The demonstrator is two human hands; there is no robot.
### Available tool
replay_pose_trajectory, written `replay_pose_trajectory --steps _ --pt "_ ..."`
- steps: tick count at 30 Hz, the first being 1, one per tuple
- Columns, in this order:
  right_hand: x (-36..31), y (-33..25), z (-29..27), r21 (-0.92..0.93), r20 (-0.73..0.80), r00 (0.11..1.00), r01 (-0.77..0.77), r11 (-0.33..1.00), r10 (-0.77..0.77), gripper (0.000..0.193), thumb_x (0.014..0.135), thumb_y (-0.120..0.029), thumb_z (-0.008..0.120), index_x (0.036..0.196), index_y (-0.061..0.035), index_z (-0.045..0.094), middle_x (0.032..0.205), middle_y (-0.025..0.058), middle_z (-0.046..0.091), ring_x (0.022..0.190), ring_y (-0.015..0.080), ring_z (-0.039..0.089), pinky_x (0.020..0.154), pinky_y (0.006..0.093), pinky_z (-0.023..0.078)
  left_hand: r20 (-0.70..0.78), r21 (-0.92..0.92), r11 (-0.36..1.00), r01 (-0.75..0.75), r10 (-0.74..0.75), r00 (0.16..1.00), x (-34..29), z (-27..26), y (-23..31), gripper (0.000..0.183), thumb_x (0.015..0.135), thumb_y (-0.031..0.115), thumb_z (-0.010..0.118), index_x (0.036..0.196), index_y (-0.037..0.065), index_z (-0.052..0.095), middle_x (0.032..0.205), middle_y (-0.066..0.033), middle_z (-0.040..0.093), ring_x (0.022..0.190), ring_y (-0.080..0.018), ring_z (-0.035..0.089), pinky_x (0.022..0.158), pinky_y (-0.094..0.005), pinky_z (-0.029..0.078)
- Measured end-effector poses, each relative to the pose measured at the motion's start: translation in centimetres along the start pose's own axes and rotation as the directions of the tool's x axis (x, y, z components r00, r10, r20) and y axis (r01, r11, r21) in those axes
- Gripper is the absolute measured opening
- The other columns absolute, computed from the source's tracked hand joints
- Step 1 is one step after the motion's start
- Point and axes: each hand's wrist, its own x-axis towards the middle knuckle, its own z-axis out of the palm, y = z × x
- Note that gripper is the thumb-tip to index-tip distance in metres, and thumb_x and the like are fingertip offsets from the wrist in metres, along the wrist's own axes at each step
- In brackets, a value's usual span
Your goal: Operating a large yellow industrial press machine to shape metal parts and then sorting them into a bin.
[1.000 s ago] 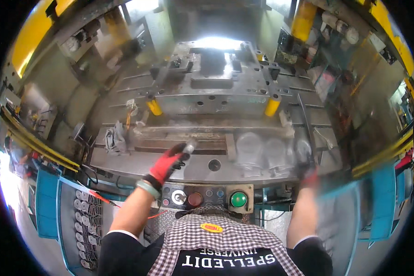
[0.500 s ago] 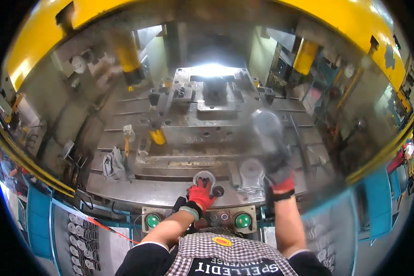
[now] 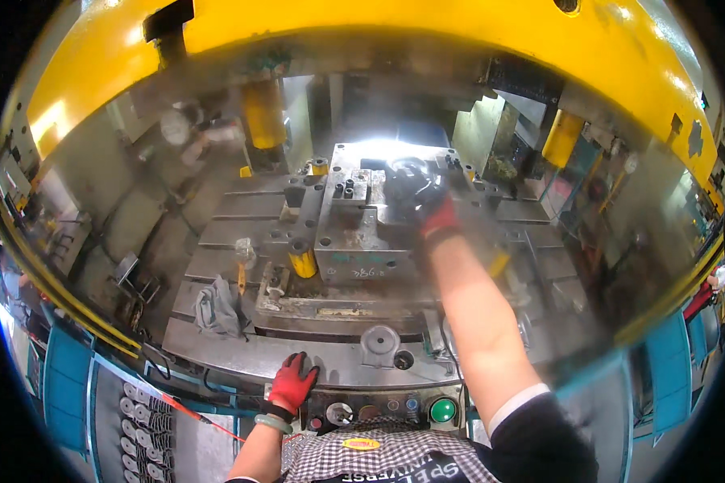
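Counts around the die block [image 3: 362, 241]: one round metal part [image 3: 408, 167] at its far end, one more round part [image 3: 379, 344] on the plate edge in front of it, two yellow guide posts [image 3: 303, 262] beside it, one grey rag [image 3: 215, 307] to its left. Right hand [image 3: 427, 201] is on the far round part, fingers curled around it (motion blur, so I cannot tell how tight the grip is). Left hand [image 3: 292, 382] lies with fingers spread flat on the front plate edge, left of the near round part and holding nothing.
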Motion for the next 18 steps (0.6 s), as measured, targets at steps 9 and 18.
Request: replay_pose_trajectory --steps 9,18 --pt "-9.4 6.1 -11.3 -0.159 0.499 0.854 -0.079 -0.984 -0.149 0.060 0.085 -0.053 0.036 0.121 -0.0054 0.043 0.111 0.0102 0.054 0.105 0.0253 0.050 0.092 0.0378 0.038 0.079 -0.092 0.996 0.019 -0.012 0.997 -2.3 1.1 -1.6 0.042 0.080 0.036 0.054 0.110 0.006 0.052 0.104 -0.0177 0.056 0.091 -0.0317 0.056 0.079 -0.0377 0.044" --pt "-40.0 5.7 -23.1 0.686 0.375 0.691 -0.655 -0.316 -0.618 0.040 0.079 -0.041 0.047 0.087 -0.0038 0.059 0.087 0.0168 0.060 0.079 0.0336 0.056 0.076 0.0393 0.043 0.279 0.261 0.944 0.200 -0.272 0.921 -6.3 3.8 -6.0 0.049 0.073 0.046 0.051 0.103 0.007 0.055 0.099 -0.0183 0.057 0.093 -0.0336 0.054 0.079 -0.0426 0.044"
